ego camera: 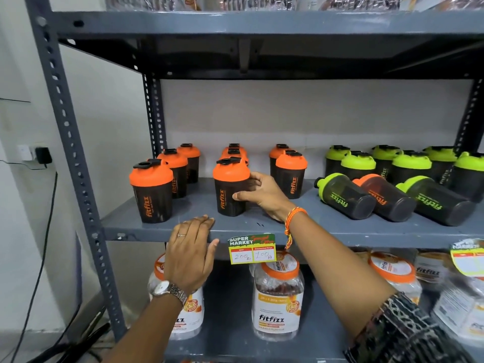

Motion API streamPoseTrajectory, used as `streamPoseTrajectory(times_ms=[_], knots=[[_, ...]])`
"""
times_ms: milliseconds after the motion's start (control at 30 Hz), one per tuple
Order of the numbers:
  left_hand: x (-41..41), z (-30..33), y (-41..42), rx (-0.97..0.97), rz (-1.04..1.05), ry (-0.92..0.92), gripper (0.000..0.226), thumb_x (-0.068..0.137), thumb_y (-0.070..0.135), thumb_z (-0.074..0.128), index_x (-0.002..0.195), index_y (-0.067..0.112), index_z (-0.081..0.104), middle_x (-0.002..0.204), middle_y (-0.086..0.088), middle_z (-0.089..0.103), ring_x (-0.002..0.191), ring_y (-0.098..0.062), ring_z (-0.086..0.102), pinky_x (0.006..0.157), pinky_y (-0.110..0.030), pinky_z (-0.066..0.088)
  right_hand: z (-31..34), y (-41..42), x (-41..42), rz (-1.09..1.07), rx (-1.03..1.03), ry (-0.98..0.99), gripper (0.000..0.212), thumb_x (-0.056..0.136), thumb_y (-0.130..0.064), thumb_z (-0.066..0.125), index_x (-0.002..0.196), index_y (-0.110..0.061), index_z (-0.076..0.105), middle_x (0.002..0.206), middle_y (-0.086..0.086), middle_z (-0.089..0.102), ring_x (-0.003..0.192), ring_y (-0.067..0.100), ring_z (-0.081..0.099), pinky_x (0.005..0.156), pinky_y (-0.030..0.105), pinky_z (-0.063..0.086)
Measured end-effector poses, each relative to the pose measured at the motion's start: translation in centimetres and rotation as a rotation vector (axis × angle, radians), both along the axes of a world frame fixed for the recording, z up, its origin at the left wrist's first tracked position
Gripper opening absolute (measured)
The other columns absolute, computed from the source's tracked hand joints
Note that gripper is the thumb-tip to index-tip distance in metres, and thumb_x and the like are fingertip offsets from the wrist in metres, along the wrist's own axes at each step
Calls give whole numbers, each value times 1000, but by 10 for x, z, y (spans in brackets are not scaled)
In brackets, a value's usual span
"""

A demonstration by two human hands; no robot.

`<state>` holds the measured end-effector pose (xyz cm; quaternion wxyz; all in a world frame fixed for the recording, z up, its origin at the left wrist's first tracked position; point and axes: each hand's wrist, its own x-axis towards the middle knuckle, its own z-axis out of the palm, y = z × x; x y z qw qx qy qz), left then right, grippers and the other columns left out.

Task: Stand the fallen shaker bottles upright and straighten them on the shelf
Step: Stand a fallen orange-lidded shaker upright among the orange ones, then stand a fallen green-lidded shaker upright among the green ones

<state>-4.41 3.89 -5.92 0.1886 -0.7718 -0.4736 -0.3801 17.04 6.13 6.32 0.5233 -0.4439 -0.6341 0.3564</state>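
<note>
Dark shaker bottles stand on the grey middle shelf (262, 229). My right hand (264, 196) wraps the right side of an upright orange-lidded shaker (227, 189) in the middle column. My left hand (190, 251) rests flat on the shelf's front edge, fingers together, holding nothing. Another upright orange-lidded shaker (153, 191) stands front left. To the right, three shakers lie on their sides: a green-lidded one (345, 196), an orange-lidded one (385, 197) and a second green-lidded one (437, 200). Upright green-lidded shakers (411, 166) stand behind them.
A yellow price tag (252, 250) hangs from the shelf edge. Large Fitfizz jars (277, 297) fill the shelf below. The grey slotted upright (70, 142) frames the left side, with a wall socket and cable (42, 155) beyond. The shelf above (262, 24) hangs low overhead.
</note>
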Motion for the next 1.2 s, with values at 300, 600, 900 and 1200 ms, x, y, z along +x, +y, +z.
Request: streamPoseTrajectory(times_ms=[300, 600, 900, 1200], knots=[[23, 12, -13, 21, 24, -242, 33, 96, 41, 42, 113, 18, 61, 109, -5, 66, 102, -29, 57, 95, -44, 36, 40, -50, 76, -187, 50, 96, 50, 76, -2, 80, 120, -13, 60, 112, 5, 63, 104, 17, 62, 94, 37, 51], [141, 43, -53, 74, -141, -316, 33, 94, 40, 49, 118, 19, 59, 117, -3, 65, 110, -29, 58, 100, -45, 38, 67, -94, 186, -564, 59, -40, 28, 82, -25, 76, 105, -13, 65, 107, 19, 70, 93, 20, 66, 77, 38, 56], [232, 23, -70, 6, -273, -216, 36, 93, 40, 54, 122, 20, 62, 125, 1, 67, 120, -24, 59, 105, -39, 39, 59, -135, 291, -933, 21, -409, 47, 80, -34, 77, 112, -2, 66, 85, 11, 72, 97, 27, 67, 77, 29, 44], [272, 2, -74, 44, -179, -126, 43, 94, 41, 51, 129, 18, 63, 132, -1, 67, 129, -26, 58, 116, -42, 32, 38, -138, 368, -846, -364, -391, 65, 72, -59, 72, 106, -5, 61, 107, 9, 66, 96, 29, 62, 75, 36, 52]])
